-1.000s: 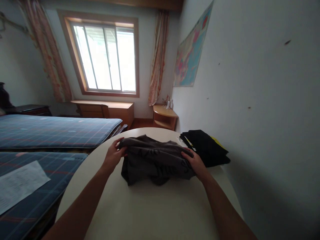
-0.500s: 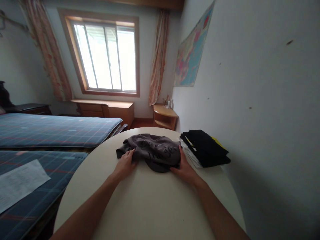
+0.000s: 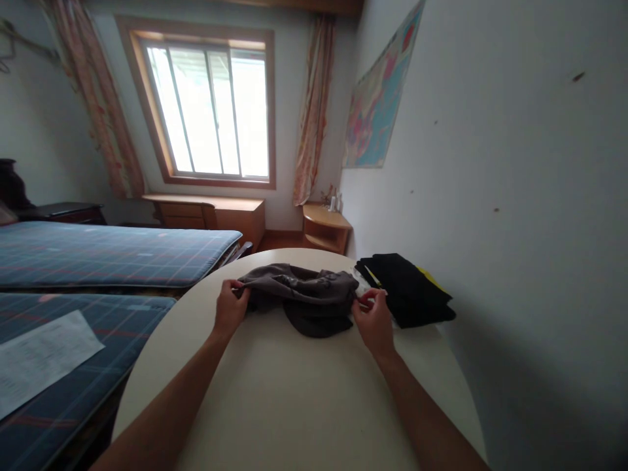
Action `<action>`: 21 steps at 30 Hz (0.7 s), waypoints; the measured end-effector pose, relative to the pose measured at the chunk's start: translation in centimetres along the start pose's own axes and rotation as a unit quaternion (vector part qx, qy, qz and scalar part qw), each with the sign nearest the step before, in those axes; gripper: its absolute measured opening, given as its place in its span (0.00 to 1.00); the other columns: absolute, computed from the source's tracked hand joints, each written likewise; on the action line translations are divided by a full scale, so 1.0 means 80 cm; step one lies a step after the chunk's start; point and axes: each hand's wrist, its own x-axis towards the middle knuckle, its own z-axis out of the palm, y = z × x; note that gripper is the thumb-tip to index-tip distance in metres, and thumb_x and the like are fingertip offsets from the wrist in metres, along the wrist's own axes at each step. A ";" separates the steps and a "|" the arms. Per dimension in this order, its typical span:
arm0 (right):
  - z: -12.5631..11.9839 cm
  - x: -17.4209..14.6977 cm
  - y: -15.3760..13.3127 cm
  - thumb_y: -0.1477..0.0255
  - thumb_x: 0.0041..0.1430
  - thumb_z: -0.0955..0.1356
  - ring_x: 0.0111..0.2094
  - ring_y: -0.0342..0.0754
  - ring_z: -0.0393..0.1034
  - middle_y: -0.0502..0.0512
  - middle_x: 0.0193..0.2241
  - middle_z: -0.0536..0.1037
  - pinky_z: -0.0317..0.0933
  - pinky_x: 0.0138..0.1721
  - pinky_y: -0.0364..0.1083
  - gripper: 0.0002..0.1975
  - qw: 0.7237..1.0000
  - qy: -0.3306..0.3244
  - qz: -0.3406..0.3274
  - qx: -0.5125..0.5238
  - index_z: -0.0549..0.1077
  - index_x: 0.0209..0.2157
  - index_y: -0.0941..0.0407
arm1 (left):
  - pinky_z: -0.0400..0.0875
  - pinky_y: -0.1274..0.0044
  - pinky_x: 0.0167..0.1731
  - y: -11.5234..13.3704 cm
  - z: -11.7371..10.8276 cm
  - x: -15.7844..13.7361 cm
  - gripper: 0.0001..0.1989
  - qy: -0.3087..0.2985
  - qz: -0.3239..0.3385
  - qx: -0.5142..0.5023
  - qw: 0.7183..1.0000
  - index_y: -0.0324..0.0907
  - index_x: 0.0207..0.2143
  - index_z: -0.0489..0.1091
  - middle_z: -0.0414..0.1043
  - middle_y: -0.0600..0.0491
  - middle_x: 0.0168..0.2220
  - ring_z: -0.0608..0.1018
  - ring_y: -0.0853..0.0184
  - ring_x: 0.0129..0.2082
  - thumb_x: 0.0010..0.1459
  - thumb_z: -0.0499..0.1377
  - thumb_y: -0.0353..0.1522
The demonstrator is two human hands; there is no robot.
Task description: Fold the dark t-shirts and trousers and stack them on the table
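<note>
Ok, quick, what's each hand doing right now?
Left hand: closed, pinching the left end of the dark grey garment.
Right hand: closed, pinching the garment's right end.

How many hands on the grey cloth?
2. The left hand pinches the left end of the grey cloth; the right hand pinches its right end, near the black folded stack. No other hands show.

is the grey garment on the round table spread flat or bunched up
Bunched up: the grey garment lies in loose, uneven folds on the round table, between the left hand and right hand.
</note>
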 end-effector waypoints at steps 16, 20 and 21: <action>0.013 -0.007 0.017 0.76 0.61 0.62 0.56 0.58 0.64 0.60 0.45 0.77 0.46 0.63 0.64 0.11 0.938 -0.215 -0.215 -0.166 0.75 0.40 0.56 | 0.55 0.58 0.64 -0.025 0.017 -0.030 0.29 -0.175 0.262 0.181 0.932 0.38 0.61 0.62 0.51 0.40 0.66 0.56 0.48 0.65 0.56 0.58 0.31; -0.009 0.005 0.012 0.71 0.63 0.59 0.44 0.56 0.71 0.61 0.40 0.77 0.62 0.52 0.57 0.12 0.983 -0.084 -0.137 -0.091 0.71 0.43 0.56 | 0.57 0.58 0.63 -0.028 0.020 -0.022 0.30 -0.148 0.236 0.196 0.940 0.34 0.64 0.57 0.56 0.38 0.63 0.61 0.49 0.64 0.61 0.54 0.34; -0.015 0.008 0.009 0.69 0.63 0.59 0.41 0.55 0.72 0.60 0.38 0.77 0.64 0.48 0.54 0.12 0.990 -0.043 -0.114 -0.072 0.70 0.44 0.55 | 0.59 0.59 0.62 -0.027 0.019 -0.019 0.28 -0.137 0.226 0.197 0.944 0.34 0.63 0.58 0.58 0.38 0.62 0.63 0.49 0.62 0.62 0.53 0.34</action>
